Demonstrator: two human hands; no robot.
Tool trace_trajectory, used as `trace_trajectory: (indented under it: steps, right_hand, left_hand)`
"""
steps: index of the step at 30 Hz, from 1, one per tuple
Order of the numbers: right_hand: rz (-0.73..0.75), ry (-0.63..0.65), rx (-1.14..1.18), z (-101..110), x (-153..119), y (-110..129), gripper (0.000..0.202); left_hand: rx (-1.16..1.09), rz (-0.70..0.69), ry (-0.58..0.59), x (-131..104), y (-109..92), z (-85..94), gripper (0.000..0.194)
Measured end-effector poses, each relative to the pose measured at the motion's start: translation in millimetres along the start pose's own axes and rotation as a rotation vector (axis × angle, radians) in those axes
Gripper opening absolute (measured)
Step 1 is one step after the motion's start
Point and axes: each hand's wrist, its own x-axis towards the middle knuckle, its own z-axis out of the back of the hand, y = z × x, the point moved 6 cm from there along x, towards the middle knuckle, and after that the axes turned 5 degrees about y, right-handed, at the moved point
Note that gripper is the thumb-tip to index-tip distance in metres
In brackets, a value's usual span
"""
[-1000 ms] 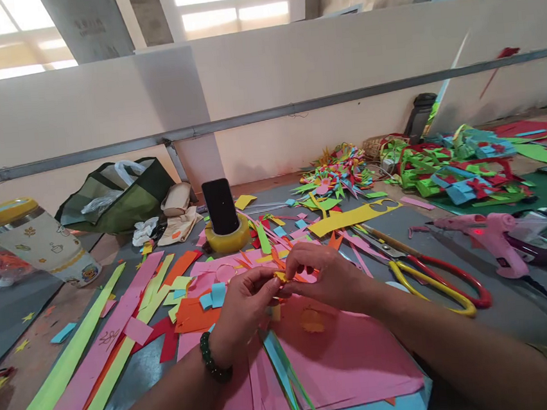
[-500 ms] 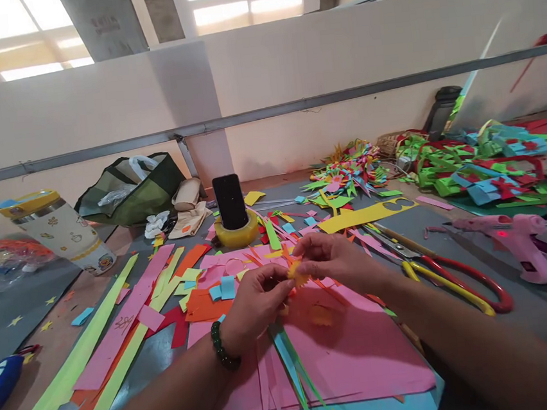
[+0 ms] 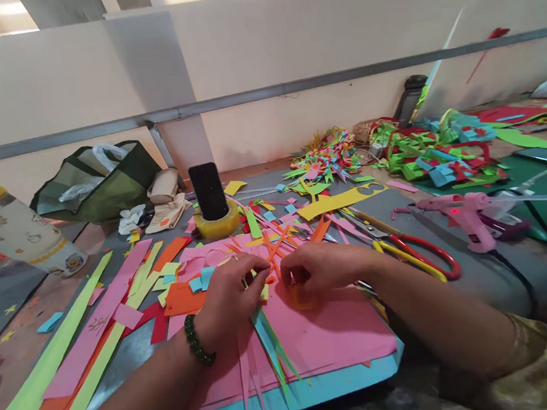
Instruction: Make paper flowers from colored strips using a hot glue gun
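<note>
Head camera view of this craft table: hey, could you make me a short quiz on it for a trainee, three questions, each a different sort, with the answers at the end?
1. Multiple choice. What colour is the body of the glue gun?
A) Green
B) Pink
C) Black

2. True or false. The left hand has a dark beaded bracelet at its wrist.

3. Fill in the blank. The phone is propped up at a yellowish roll of ____.

Key: 1. B; 2. true; 3. tape
</note>
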Motion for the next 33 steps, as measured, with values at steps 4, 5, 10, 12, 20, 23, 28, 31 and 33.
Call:
trace_trajectory:
  steps: [4, 5, 10, 12, 20, 23, 28, 31, 33]
  right_hand:
    - [-0.084, -0.03, -0.157, -4.6, 0.2, 2.0, 0.023]
    - [-0.081, -0.032, -0.178, -4.4, -0.3, 2.1, 0.019]
    - [-0.011, -0.046, -0.081, 6.1, -2.9, -3.6, 0.002]
    - [-0.023, -0.117, -0.041, 15.8, -2.7, -11.0, 0.004]
    - [-0.119, -0.414, -0.033, 36.9, 0.1, -38.5, 0.024]
    - [-0.107, -0.522, -0.014, 43.9, -2.5, -39.5, 0.017]
    - [-0.005, -0.81, 0.085, 58.0, -12.8, -28.5, 0.021]
    - [0.069, -1.074, 0.161, 66.4, -27.5, -21.2, 0.025]
    - [0.112, -1.175, 0.201, 68.5, -34.8, -17.7, 0.022]
  left_hand:
    - [0.045, -0.012, -0.041, 1.2, 2.6, 6.1, 0.012]
    - [0.041, -0.006, -0.065, 2.1, 5.0, 8.8, 0.011]
    - [-0.082, 0.096, -0.166, 8.3, 22.3, 28.3, 0.014]
    - [-0.145, 0.14, -0.221, 11.2, 31.7, 41.2, 0.018]
    - [-0.17, 0.204, -0.318, 20.8, 62.5, 80.1, 0.026]
    - [-0.133, 0.205, -0.255, 22.4, 58.9, 80.5, 0.023]
    - [-0.17, 0.198, -0.211, 22.3, 48.4, 85.1, 0.023]
    - [-0.288, 0.142, -0.462, 17.2, 48.6, 114.3, 0.025]
    - [-0.414, 0.124, -0.701, 9.3, 59.1, 141.0, 0.024]
